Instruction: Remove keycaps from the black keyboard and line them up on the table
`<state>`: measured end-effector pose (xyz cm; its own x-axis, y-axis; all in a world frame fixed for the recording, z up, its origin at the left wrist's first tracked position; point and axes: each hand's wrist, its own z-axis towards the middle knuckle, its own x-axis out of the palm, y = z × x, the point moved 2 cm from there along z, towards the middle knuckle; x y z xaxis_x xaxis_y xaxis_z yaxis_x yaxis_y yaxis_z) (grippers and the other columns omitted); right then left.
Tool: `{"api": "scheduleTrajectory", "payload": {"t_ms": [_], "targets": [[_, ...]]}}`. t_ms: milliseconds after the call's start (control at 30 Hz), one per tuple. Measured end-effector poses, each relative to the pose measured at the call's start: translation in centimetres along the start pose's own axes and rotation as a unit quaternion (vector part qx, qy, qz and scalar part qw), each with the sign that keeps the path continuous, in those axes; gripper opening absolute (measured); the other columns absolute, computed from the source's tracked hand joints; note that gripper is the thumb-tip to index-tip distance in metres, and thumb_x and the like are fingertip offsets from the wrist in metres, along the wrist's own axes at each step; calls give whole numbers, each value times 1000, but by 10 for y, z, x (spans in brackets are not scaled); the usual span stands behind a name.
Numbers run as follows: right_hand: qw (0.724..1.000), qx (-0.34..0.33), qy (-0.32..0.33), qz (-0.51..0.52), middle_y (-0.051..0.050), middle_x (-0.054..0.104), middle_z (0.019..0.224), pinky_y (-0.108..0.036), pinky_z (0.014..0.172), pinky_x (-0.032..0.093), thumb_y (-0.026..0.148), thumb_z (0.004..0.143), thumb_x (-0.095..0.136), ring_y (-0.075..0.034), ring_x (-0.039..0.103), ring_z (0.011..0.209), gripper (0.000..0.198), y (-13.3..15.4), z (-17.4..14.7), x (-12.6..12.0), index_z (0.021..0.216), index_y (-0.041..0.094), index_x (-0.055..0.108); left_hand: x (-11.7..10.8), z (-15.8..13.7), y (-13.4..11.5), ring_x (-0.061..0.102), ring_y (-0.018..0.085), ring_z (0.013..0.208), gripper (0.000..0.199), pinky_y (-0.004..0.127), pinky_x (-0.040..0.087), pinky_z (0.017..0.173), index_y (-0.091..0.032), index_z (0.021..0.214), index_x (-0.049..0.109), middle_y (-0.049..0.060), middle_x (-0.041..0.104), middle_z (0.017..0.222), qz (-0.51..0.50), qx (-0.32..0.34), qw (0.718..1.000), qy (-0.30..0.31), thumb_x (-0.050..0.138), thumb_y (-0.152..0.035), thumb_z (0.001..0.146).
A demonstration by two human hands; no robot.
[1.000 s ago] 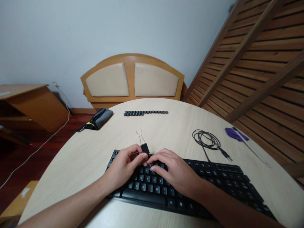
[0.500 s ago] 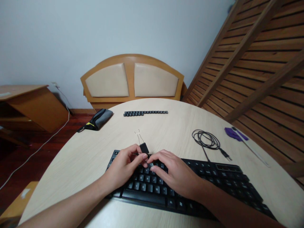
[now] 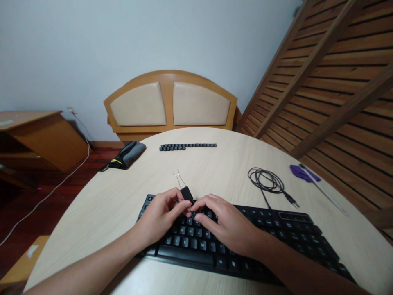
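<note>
A black keycap puller (image 3: 186,194), its two thin wire prongs pointing away from me, is pinched between the thumb and fingers of my left hand (image 3: 164,211). My right hand (image 3: 222,223) has its thumb and forefinger closed at the puller's near end, around what looks like a small black keycap (image 3: 194,214); the fingers partly hide it. Both hands are over the upper rows of a black keyboard (image 3: 186,255), which lies at a slant on the table. Lettered keys show below my hands, while some of the upper rows are covered by them.
Loose keycaps (image 3: 187,146) stand in rows toward the table's far edge. A coiled black USB cable (image 3: 266,180) lies behind the keyboard. Farther right are a purple cloth (image 3: 299,172) and a white-handled brush (image 3: 325,192). A black-and-grey pouch (image 3: 129,155) sits at the left edge.
The puller has tilted slightly, its prongs shifting a little left and down. The small keycap at my right fingertips has turned darker side toward me. Both hands stay almost in place.
</note>
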<state>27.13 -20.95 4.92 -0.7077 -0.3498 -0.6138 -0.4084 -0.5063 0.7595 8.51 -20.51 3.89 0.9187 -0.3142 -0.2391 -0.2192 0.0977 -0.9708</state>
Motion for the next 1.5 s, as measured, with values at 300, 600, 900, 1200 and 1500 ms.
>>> {"api": "scheduleTrajectory", "payload": {"t_ms": [300, 600, 900, 1200, 1500], "targets": [[1000, -10, -6, 6, 1, 69, 105, -30, 93, 43, 18, 87, 65, -16, 61, 102, 20, -4, 1, 0, 105, 25, 65, 0, 3, 0, 60, 14, 67, 21, 25, 43, 64, -17, 76, 56, -1, 67, 71, 6, 6, 1000, -22, 58, -32, 91], [1000, 5, -8, -12, 1, 69, 98, -30, 88, 46, 18, 83, 71, -16, 63, 96, 16, -8, 1, 1, 97, 24, 67, -1, 0, 3, 55, 15, 66, 24, 26, 40, 61, -17, 78, 59, 0, 64, 71, 59, 13, 998, -20, 57, -37, 92], [999, -11, 3, -35, 0, 70, 95, -30, 87, 46, 21, 82, 73, -17, 63, 96, 15, -7, 1, 1, 96, 23, 68, 0, -3, 1, 52, 15, 64, 27, 25, 38, 58, -18, 77, 58, -1, 60, 67, 93, 19, 995, -12, 55, -39, 93], [1000, -1, 4, -31, 0, 69, 97, -30, 87, 46, 22, 83, 73, -17, 62, 96, 15, -9, 1, 1, 96, 23, 67, 0, 1, 2, 57, 17, 69, 25, 27, 42, 64, -18, 79, 59, 1, 65, 73, 91, 15, 996, -17, 54, -37, 93], [1000, 14, -9, -17, 0, 68, 98, -31, 87, 46, 23, 82, 73, -18, 63, 95, 17, -11, -1, 2, 97, 24, 67, 0, 0, 2, 59, 17, 71, 24, 28, 45, 67, -18, 77, 58, 1, 66, 74, 66, 16, 997, -29, 55, -36, 92]]}}
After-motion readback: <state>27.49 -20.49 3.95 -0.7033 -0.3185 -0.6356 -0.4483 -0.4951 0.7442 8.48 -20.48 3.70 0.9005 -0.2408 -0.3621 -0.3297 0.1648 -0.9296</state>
